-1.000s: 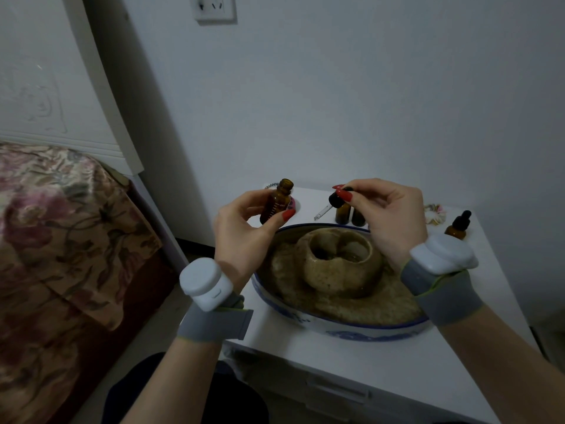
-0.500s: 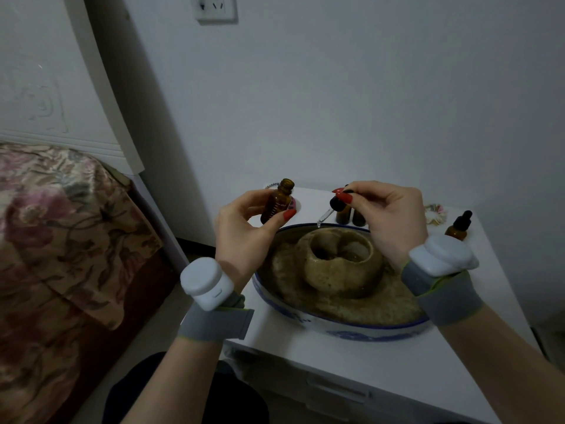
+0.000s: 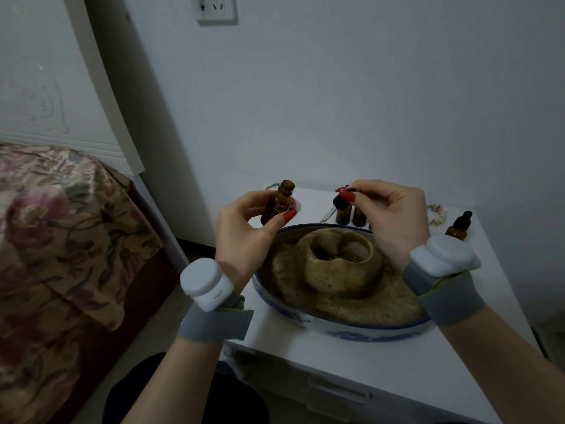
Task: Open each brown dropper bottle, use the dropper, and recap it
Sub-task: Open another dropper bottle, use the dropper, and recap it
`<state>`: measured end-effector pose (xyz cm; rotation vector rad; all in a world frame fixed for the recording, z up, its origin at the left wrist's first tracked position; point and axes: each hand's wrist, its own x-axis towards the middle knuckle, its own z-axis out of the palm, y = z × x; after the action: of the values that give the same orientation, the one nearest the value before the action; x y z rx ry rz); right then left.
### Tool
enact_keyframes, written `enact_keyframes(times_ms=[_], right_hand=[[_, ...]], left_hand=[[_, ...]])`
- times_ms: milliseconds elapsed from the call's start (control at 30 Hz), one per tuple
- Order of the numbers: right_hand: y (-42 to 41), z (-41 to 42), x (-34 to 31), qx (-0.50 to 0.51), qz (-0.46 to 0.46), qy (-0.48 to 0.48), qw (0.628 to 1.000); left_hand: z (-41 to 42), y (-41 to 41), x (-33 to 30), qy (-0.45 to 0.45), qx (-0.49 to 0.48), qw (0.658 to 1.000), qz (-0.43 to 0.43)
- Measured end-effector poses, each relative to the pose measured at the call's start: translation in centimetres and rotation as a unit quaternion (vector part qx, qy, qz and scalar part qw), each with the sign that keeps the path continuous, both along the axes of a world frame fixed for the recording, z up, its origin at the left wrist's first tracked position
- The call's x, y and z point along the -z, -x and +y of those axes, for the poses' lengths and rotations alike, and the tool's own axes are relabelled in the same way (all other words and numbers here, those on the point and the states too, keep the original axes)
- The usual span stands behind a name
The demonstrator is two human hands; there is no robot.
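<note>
My left hand (image 3: 244,237) holds an open brown dropper bottle (image 3: 277,202) upright between thumb and fingers, above the left rim of the bowl. My right hand (image 3: 394,218) pinches the black bulb of the dropper (image 3: 340,202); its glass tube (image 3: 327,216) slants down and left over the bowl's far rim. Two more brown bottles (image 3: 351,216) stand behind the dropper, partly hidden by my right hand. A capped brown bottle (image 3: 458,228) stands at the far right of the table.
A blue-and-white oval bowl (image 3: 305,313) holding a sandy stone ornament (image 3: 342,264) fills the middle of the white bedside table (image 3: 351,359). A hair tie (image 3: 437,212) lies at the back right. A bed with a floral cover (image 3: 61,240) stands to the left.
The dropper in my right hand tilted so its glass tip swung down toward the bowl's far rim. The left hand and its bottle stayed almost still.
</note>
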<state>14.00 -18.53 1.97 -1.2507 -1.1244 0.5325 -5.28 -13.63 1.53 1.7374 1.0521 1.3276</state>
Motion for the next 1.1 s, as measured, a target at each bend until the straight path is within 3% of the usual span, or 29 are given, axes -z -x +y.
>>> enact_keyframes(times_ms=[433, 1100], right_hand=[[-0.1, -0.9, -0.7, 0.021, 0.023, -0.030, 0.999], [-0.9, -3.3, -2.6, 0.034, 0.091, -0.072, 0.993]], left_hand=[[0.2, 0.0, 0.6, 0.037, 0.027, 0.997, 0.059], [-0.5, -1.6, 1.7, 0.003, 0.080, 0.990, 0.115]])
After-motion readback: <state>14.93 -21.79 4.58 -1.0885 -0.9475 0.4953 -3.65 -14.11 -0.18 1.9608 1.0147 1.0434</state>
